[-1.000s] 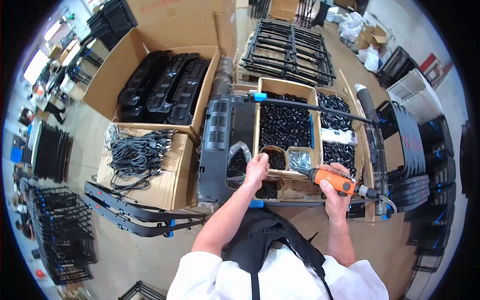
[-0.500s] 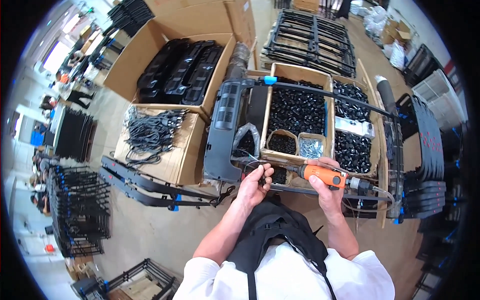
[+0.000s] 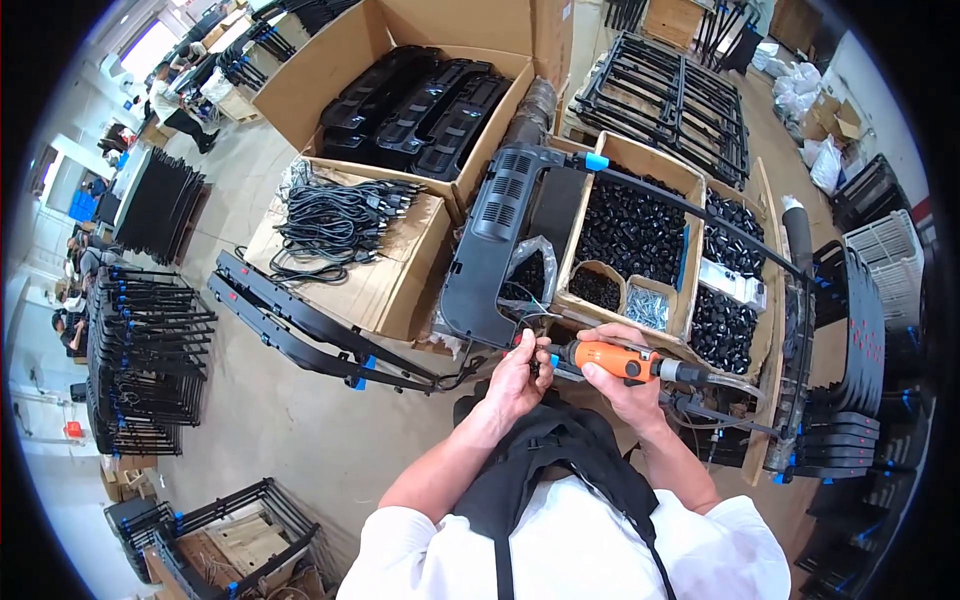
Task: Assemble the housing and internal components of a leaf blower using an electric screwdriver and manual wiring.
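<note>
An orange pneumatic screwdriver (image 3: 612, 360), with a hose at its back end, lies in my right hand (image 3: 632, 392), its tip pointing left. My left hand (image 3: 515, 378) is closed beside that tip, fingers curled; what they hold is too small to make out. Just beyond my left fingers is the lower end of a black plastic housing (image 3: 495, 215) with vent slots, part of a black tubular frame (image 3: 690, 207) lying across the bins. Thin wires (image 3: 537, 312) stick out near the housing's lower end.
Cardboard bins hold black knobs (image 3: 640, 225), small black parts (image 3: 594, 290) and silver screws (image 3: 648, 307). Bundled black cables (image 3: 340, 225) lie on a carton at left. Behind stands a big carton of black covers (image 3: 415, 110). Curved black rails (image 3: 310, 330) jut out at left.
The view has turned, shifting the bins and frame to the right and tilting them. My hands and the screwdriver keep together, the screwdriver slightly further left in the picture.
</note>
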`<action>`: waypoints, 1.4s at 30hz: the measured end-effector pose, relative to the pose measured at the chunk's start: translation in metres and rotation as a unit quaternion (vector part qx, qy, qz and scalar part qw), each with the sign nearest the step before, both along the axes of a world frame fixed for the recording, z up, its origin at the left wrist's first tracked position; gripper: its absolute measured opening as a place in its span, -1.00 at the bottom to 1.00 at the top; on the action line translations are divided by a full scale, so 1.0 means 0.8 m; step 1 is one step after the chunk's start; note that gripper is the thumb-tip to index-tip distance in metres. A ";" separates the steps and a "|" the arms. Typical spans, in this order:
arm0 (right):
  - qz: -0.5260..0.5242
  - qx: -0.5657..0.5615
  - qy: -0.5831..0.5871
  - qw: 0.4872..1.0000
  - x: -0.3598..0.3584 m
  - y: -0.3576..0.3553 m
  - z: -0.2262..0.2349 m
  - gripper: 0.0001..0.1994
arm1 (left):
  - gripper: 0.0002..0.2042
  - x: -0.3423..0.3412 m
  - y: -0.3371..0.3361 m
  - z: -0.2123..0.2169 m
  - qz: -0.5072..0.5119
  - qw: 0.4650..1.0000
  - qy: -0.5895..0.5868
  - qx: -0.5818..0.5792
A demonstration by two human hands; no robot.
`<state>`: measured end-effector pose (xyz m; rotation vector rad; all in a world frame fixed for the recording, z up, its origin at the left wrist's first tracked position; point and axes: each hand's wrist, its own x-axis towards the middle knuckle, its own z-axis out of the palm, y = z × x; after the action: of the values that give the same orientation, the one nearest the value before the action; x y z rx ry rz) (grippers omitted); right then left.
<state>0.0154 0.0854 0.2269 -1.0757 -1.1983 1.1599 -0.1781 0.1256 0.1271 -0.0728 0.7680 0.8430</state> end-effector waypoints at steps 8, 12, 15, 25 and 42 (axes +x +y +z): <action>0.042 0.012 -0.096 0.994 -0.024 0.002 0.003 -0.47 | -0.61 -0.028 0.003 -0.002 -0.058 0.998 0.011 -0.014; 0.007 -0.006 -0.097 0.995 -0.050 -0.002 0.007 -0.53 | -0.62 -0.037 0.007 -0.001 -0.069 0.996 0.005 -0.056; -0.009 0.005 -0.089 0.996 -0.062 -0.001 -0.001 -0.51 | -0.61 -0.042 0.008 0.003 -0.047 0.997 -0.024 -0.063; -0.037 -0.015 -0.097 0.994 -0.087 0.020 -0.018 -0.50 | -0.72 -0.124 -0.014 -0.006 -0.157 0.987 0.039 0.025; -0.020 -0.055 -0.150 0.987 -0.113 0.032 -0.017 -0.50 | -0.65 -0.125 0.130 0.019 -0.445 0.499 0.561 0.487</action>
<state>-0.0750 0.1114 0.2133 -1.3906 -1.3481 1.0676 -0.2782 0.2298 0.1426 1.9597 1.1948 0.0526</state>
